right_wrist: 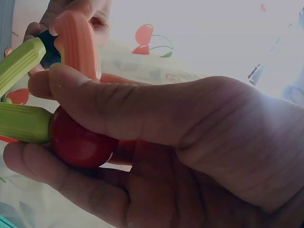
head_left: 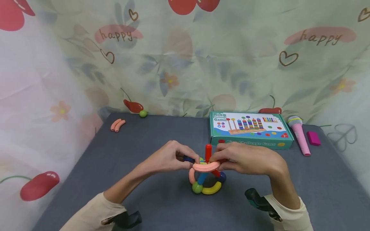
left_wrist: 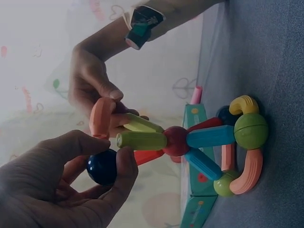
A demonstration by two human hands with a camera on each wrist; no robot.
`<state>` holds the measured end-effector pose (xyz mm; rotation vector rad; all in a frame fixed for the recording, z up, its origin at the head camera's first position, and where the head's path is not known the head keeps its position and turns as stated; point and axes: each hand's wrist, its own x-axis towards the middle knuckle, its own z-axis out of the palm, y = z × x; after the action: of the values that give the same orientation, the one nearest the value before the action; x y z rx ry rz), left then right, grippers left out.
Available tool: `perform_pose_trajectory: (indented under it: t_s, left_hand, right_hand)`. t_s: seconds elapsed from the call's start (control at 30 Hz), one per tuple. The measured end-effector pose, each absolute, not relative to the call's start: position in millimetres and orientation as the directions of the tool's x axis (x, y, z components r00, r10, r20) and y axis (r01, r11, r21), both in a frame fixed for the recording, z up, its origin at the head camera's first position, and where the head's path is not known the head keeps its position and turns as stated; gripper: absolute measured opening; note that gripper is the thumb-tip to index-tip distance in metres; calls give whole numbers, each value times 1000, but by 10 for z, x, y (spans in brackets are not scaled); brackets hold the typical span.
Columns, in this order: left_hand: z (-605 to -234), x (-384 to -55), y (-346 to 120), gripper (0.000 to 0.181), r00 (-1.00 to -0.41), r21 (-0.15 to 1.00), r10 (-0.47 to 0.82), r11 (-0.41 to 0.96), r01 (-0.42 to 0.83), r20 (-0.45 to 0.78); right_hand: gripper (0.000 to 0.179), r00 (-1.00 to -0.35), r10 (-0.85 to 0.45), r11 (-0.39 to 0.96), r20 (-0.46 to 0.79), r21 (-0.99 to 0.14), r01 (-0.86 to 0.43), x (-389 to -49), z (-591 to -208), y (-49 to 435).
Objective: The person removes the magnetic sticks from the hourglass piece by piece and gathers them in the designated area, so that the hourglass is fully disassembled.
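A toy frame of coloured sticks and balls stands on the table between my hands. My left hand [head_left: 170, 157] pinches a dark blue ball [left_wrist: 101, 168] between thumb and fingers, beside the end of a green stick [left_wrist: 140, 140]. My right hand [head_left: 251, 158] grips a red ball [right_wrist: 80, 140] at the tip of another green stick [right_wrist: 23, 122]. Between the two balls spans a pink curved stick [head_left: 206, 167], touched by the right thumb. Lower down are a central red ball [left_wrist: 175, 141], blue sticks [left_wrist: 211, 136], a green ball [head_left: 197, 187] and a yellow curved stick [head_left: 212, 188]. A red stick [head_left: 208, 151] points upward.
Two loose pink curved sticks [head_left: 117, 125] lie at the far left, with a green ball [head_left: 143, 113] by the back edge. Behind the right hand sits a ring game box [head_left: 251, 128]. A pink microphone [head_left: 300, 136] and a magenta block [head_left: 313, 138] lie right of it.
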<state>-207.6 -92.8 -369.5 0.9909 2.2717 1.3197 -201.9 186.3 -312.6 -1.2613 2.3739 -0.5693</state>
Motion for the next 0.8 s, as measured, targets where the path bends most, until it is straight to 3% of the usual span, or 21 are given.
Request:
perform_pose_trajectory:
  t_s: [0.27, 0.5, 0.8]
  left_hand:
    - [-3696, -2150, -1026, 28, -753, 843, 657, 381, 381, 43]
    - [-3806, -2335, -1267, 32, -875, 905, 484, 383, 185, -26]
    - [-4002, -2849, -1812, 39, -947, 872, 307, 485, 68, -97]
  right_hand:
    - [8, -532, -829, 538, -171, -502, -678, -2037, -3116, 1851]
    - [6, -545, -818, 554, -186, -508, -659, -2037, -3142, 1837]
    - [8, -547, -823, 539, -153, -517, -665, -2030, -3141, 1847]
